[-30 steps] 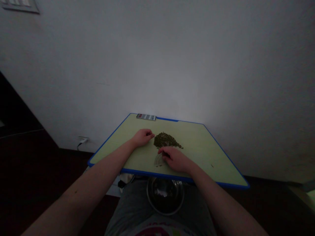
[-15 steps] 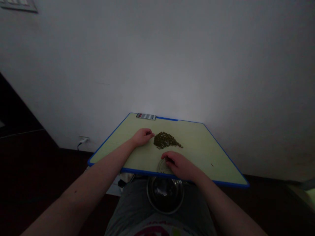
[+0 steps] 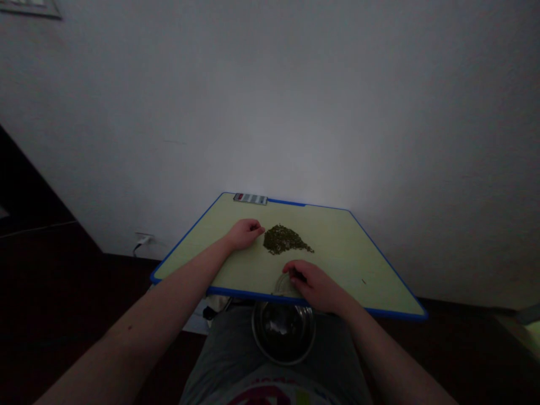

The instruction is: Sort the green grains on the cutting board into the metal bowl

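A heap of small green, bean-like grains (image 3: 282,240) lies in the middle of the pale yellow table (image 3: 329,233), trailing off to its right. My left hand (image 3: 245,233) rests just left of the heap, fingers curled and thumb tip against them; whatever they may hold is hidden. My right hand (image 3: 312,284) is closed on a clear plastic protractor (image 3: 283,286), half-round with curved markings, flat on the table by the front edge. A few dark grains sit along its near side. Under that edge, a shiny metal bowl (image 3: 284,355) stands on my lap, its far part covered by the table.
A phone (image 3: 250,198) with a lit screen lies at the table's back left. One small dark sliver (image 3: 363,282) sits on the right side. Blue edging (image 3: 253,293) runs round the table, which stands against a pale wall (image 3: 295,101). A plugged socket (image 3: 144,241) is at left.
My right hand has drawn the protractor toward me and slightly right, from beside the heap to the front edge. Fewer grains show along it now. My left hand stays put.
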Available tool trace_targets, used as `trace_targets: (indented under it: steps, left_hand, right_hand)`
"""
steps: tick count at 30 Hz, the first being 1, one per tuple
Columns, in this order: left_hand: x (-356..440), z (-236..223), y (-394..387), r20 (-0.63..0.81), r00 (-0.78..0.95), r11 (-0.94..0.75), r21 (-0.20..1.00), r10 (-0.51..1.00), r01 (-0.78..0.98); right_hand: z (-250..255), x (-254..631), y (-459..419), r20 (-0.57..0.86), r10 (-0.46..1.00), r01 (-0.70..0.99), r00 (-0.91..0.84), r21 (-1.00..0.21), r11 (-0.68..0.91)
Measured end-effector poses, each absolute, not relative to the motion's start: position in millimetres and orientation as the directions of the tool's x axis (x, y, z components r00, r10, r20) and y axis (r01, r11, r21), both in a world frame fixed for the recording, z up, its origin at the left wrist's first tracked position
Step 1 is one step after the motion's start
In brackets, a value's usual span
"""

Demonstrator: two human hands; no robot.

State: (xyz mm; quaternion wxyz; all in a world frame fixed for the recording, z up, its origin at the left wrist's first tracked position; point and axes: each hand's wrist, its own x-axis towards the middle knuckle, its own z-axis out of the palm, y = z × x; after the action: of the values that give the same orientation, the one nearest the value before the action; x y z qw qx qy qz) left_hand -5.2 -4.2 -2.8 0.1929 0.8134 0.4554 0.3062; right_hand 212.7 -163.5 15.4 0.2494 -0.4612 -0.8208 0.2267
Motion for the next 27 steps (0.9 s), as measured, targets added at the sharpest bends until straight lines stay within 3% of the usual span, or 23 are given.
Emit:
trace_targets:
  steps: [27]
  left_hand:
    - [-4,0,-6,0.326,0.406,-0.519,0.585,0.854,0.623]
  right_hand:
    - [17,209,-160,0.177,0.853,0.633,-0.492,-0.600,0.489]
